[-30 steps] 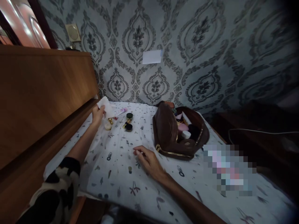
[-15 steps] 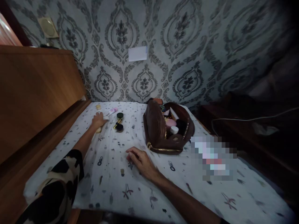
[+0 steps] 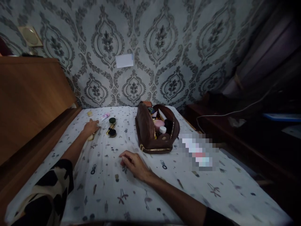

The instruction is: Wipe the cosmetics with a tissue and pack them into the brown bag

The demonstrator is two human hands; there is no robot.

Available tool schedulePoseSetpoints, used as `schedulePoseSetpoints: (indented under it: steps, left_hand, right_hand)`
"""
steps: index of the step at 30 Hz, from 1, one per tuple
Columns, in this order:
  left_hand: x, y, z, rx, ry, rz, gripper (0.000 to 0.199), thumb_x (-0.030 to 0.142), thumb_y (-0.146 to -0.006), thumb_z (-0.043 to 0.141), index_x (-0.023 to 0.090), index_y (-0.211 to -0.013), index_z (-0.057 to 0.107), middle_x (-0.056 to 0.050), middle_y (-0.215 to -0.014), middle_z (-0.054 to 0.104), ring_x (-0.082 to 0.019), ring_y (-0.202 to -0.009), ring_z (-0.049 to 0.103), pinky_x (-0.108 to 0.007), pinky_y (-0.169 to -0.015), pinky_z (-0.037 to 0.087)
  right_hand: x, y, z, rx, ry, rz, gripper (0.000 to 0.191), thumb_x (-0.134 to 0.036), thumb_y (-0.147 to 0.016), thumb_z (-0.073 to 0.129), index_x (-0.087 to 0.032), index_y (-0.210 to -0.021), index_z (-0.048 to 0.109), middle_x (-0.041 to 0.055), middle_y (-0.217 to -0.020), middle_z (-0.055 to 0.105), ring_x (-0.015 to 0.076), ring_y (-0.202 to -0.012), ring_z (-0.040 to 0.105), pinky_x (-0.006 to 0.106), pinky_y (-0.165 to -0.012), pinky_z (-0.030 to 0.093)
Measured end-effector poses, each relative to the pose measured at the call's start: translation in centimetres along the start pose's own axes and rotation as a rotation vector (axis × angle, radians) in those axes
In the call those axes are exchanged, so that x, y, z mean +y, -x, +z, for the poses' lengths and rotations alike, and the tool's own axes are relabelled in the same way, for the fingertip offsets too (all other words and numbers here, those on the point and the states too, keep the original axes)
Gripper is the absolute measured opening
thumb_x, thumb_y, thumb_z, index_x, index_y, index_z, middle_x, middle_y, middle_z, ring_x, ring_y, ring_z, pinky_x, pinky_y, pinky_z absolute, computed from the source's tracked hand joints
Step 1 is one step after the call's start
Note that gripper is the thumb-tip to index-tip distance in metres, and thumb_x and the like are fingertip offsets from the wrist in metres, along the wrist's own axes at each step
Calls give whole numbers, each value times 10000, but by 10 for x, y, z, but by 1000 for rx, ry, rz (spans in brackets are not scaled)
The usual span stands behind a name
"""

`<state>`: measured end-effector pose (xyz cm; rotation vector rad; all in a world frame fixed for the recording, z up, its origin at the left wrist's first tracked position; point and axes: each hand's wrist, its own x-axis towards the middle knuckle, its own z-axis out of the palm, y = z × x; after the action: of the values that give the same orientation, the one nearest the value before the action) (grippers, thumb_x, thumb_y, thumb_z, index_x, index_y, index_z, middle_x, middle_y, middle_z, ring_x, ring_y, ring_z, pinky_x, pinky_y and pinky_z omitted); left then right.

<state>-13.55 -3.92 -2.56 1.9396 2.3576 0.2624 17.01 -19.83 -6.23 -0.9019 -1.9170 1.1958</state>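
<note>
My left hand (image 3: 91, 127) reaches to the far left of the cloth, fingers bent around something small and whitish, mostly hidden. Just beyond its fingertips lies a pink-and-white tube (image 3: 105, 116). A small yellowish item (image 3: 90, 137) shows under the wrist side of this hand, and another pale yellow piece (image 3: 89, 113) lies behind it. To its right are a dark green round lid (image 3: 112, 120), a gold tube (image 3: 111, 126) and a black round container (image 3: 112, 133). My right hand (image 3: 134, 164) rests low over the cloth, loosely curled and holding nothing, left of a brown cosmetic bag (image 3: 155, 146).
The unzipped bag holds a pink item (image 3: 159, 125), a white-capped jar (image 3: 162, 129) and other cosmetics. An orange-brown object (image 3: 147, 103) sits behind it. A wooden cabinet (image 3: 30, 94) borders the left. A pixelated patch covers something on the right. White cable (image 3: 225, 116) crosses the dark furniture.
The view has turned rightward, so the scene appears shifted left. My left hand stays among the small cosmetics with a slight movement; my right hand keeps nearly the same pose beside the bag.
</note>
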Motion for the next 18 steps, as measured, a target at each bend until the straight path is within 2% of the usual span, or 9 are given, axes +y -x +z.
schedulePoseSetpoints:
  steps: [5,9,12,14,18]
  left_hand:
    - [2,1,2,54,143,-26,313,168,-766,695,163,-1078,668,-183,-1250,565,-357,-1119,591,-470,-947,460]
    - [-1,1,-4,145,360,-50,314,304,-893,656,157,-1169,619,-114,-1256,593,-255,-1100,604,-465,-935,512]
    - [-1,0,-16,208,584,-84,272,307,-917,610,142,-1133,603,-77,-1105,643,-195,-937,633,-351,-779,551]
    - [2,4,-24,211,755,-84,243,275,-879,610,139,-1080,590,-50,-956,649,-155,-773,618,-253,-618,502]
    - [16,31,-30,88,1075,-5,357,324,-731,713,162,-1011,561,-14,-828,635,-102,-616,571,-170,-444,344]
  right_hand:
    - [1,-1,-1,-2,16,1,243,-334,-957,449,-178,-960,635,26,-731,683,139,-623,577,237,-572,410]
    - [5,-2,0,-8,-20,6,247,-350,-950,456,-177,-950,633,23,-729,676,148,-661,612,247,-616,446]
    - [9,-3,2,-6,-28,-6,242,-346,-945,456,-180,-950,633,14,-713,662,144,-644,600,245,-606,441]
    - [12,-4,3,-1,-35,-17,241,-354,-943,462,-183,-941,632,11,-705,655,140,-634,587,244,-597,433]
    - [20,-7,5,1,-142,-7,251,-399,-934,492,-182,-944,617,2,-691,635,126,-604,565,239,-567,424]
